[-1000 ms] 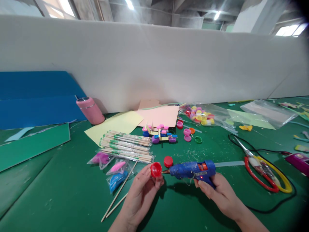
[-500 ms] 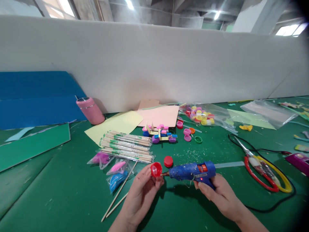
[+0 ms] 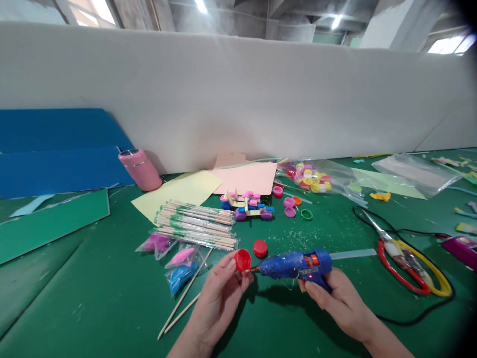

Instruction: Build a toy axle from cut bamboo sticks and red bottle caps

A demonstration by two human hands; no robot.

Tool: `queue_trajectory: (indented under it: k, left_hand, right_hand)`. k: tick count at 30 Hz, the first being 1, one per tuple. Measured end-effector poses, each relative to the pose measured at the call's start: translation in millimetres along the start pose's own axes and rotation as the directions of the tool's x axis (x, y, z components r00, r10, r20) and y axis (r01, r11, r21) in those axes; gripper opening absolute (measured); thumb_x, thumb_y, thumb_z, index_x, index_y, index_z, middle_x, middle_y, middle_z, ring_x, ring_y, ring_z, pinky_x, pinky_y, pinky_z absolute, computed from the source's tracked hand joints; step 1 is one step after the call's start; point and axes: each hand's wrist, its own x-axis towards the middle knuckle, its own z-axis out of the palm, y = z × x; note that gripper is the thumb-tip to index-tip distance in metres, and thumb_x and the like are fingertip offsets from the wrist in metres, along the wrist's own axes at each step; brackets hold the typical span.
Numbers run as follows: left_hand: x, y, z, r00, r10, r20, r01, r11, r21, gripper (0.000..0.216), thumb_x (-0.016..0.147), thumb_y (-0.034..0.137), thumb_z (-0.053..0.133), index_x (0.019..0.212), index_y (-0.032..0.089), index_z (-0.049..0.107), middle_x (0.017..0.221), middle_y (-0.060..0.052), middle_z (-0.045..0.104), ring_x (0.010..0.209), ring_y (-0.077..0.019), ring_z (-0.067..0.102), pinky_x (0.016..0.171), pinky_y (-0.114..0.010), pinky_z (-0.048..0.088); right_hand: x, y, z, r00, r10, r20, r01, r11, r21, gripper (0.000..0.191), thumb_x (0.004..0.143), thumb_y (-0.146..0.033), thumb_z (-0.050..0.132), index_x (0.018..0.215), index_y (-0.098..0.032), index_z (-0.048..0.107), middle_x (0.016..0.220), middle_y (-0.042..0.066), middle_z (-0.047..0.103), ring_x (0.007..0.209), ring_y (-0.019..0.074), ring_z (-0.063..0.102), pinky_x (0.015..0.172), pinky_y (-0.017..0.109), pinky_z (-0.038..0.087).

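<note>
My left hand (image 3: 226, 286) pinches a red bottle cap (image 3: 243, 260) by its edge, with the hollow side facing me. Wrapped round the handle of a blue glue gun (image 3: 294, 265) is my right hand (image 3: 337, 296). The gun points left, its metal nozzle at the lower right rim of the cap; whether they touch I cannot tell. A clear glue stick (image 3: 354, 254) sticks out of the gun's back, and a small red light glows on its side. Another red cap (image 3: 260, 248) lies on the table just behind the nozzle.
Bundled wooden sticks (image 3: 197, 224), bags of coloured clay (image 3: 182, 278) and two loose sticks (image 3: 185, 293) lie left. Small model cars (image 3: 253, 211), loose caps (image 3: 289, 208) and a bag of caps (image 3: 309, 179) sit behind. Red-and-yellow-handled pliers (image 3: 404, 268) and a black cord (image 3: 421, 322) lie right.
The red cap in my left hand has tilted slightly, showing more of its inside. The glue gun has shifted a touch left; both hands keep their hold.
</note>
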Motion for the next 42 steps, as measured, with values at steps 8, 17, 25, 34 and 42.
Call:
queue_trajectory:
  k: [8,17,25,34,42]
  left_hand:
    - [-0.6,0.0,3.2,1.0,0.005,0.026,-0.005,1.0,0.02,0.017,0.072,0.019,0.064,0.088,0.012,0.065,0.069,-0.004,0.06,0.06,-0.0107,0.05,0.058,-0.021,0.042]
    - [0.0,-0.9,-4.1,1.0,0.012,-0.024,-0.013,0.999,-0.048,0.014,0.075,0.017,0.061,0.088,0.013,0.064,0.074,-0.004,0.06,0.066,-0.012,0.053,0.065,-0.026,0.044]
    - [-0.1,-1.2,-2.6,1.0,0.004,-0.028,-0.004,1.0,-0.015,0.016,0.074,0.019,0.062,0.089,0.013,0.064,0.073,-0.004,0.06,0.062,-0.0114,0.052,0.068,-0.029,0.044]
    - [-0.8,-0.7,-1.5,1.0,0.009,0.013,-0.009,1.0,0.002,0.017,0.075,0.018,0.061,0.09,0.013,0.064,0.072,-0.004,0.061,0.061,-0.0106,0.05,0.062,-0.024,0.041]
    - [-1.7,-1.8,-0.3,1.0,-0.001,0.005,0.001,0.999,0.039,0.02,0.073,0.019,0.064,0.091,0.011,0.065,0.075,-0.006,0.063,0.063,-0.0109,0.052,0.062,-0.022,0.04]
  right_hand:
    - [-1.0,-1.3,-0.1,1.0,0.003,-0.003,-0.003,1.0,0.015,0.037,0.085,-0.044,0.037,0.072,-0.015,0.056,0.058,-0.001,0.044,0.049,0.0111,0.041,0.044,0.021,0.035]
    - [0.5,2.6,-0.4,0.999,0.038,0.008,-0.038,0.998,0.052,0.036,0.085,-0.045,0.038,0.077,-0.014,0.056,0.06,0.0,0.045,0.05,0.0111,0.041,0.043,0.02,0.034]
    - [-1.0,7.5,-0.1,0.998,0.068,0.001,-0.068,0.994,0.09,0.037,0.085,-0.046,0.039,0.076,-0.013,0.055,0.059,0.0,0.044,0.049,0.0105,0.039,0.043,0.02,0.034]
    - [-2.1,3.4,0.7,0.999,0.047,-0.028,-0.045,0.997,0.064,0.037,0.084,-0.046,0.04,0.076,-0.014,0.058,0.059,0.0,0.047,0.049,0.0111,0.041,0.042,0.02,0.036]
    - [-1.9,4.5,2.5,0.996,0.088,-0.03,-0.085,0.993,0.076,0.041,0.083,-0.049,0.04,0.077,-0.013,0.059,0.06,0.001,0.048,0.048,0.011,0.041,0.041,0.02,0.036]
